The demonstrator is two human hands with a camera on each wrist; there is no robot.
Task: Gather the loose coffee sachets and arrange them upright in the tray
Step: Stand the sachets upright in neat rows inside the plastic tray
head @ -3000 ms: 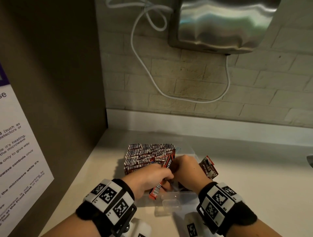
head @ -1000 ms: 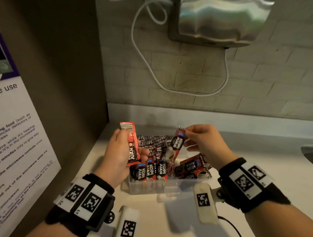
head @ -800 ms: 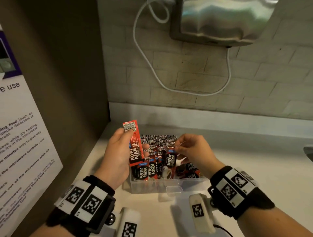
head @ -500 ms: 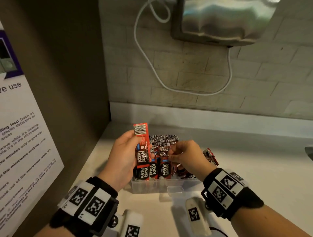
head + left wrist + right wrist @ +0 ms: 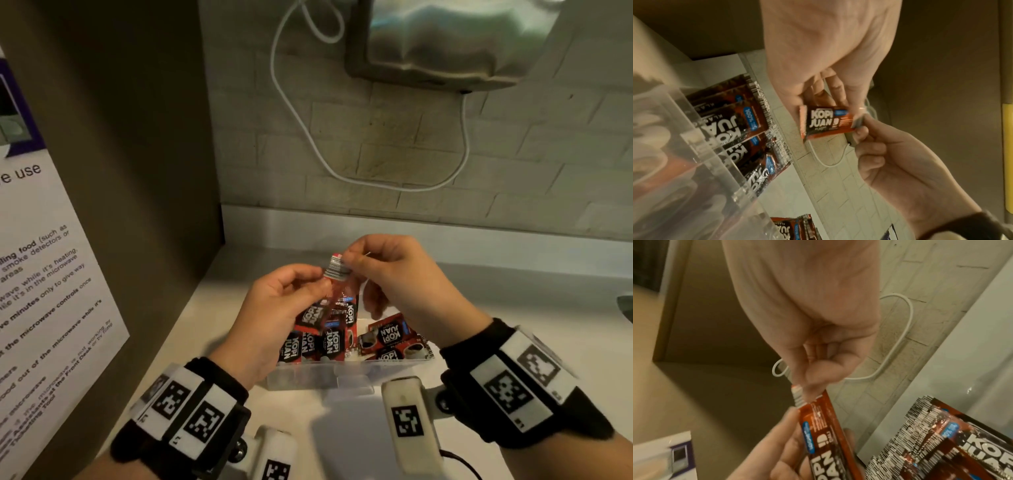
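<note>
A red coffee sachet (image 5: 338, 291) hangs above the clear plastic tray (image 5: 342, 378). My left hand (image 5: 318, 286) grips its middle from the left, and my right hand (image 5: 349, 263) pinches its barcode end from the right. In the left wrist view the sachet (image 5: 826, 121) lies between my left hand's fingers (image 5: 818, 91) and my right hand's fingertips (image 5: 861, 129). In the right wrist view my right hand's thumb (image 5: 813, 382) presses on the sachet's (image 5: 818, 418) top. Several sachets (image 5: 308, 346) stand upright at the tray's left. Others (image 5: 390, 337) lie flat at its right.
The tray sits on a pale counter (image 5: 513, 308) in a corner. A brown side panel (image 5: 137, 154) with a printed notice (image 5: 51, 274) closes the left. Behind are a brick wall, a looping white cable (image 5: 298, 113) and a steel appliance (image 5: 445, 44) overhead.
My right hand has lifted out of the tray and taken hold of the top end of the sachet that my left hand was holding upright. The sachet has shifted slightly right.
</note>
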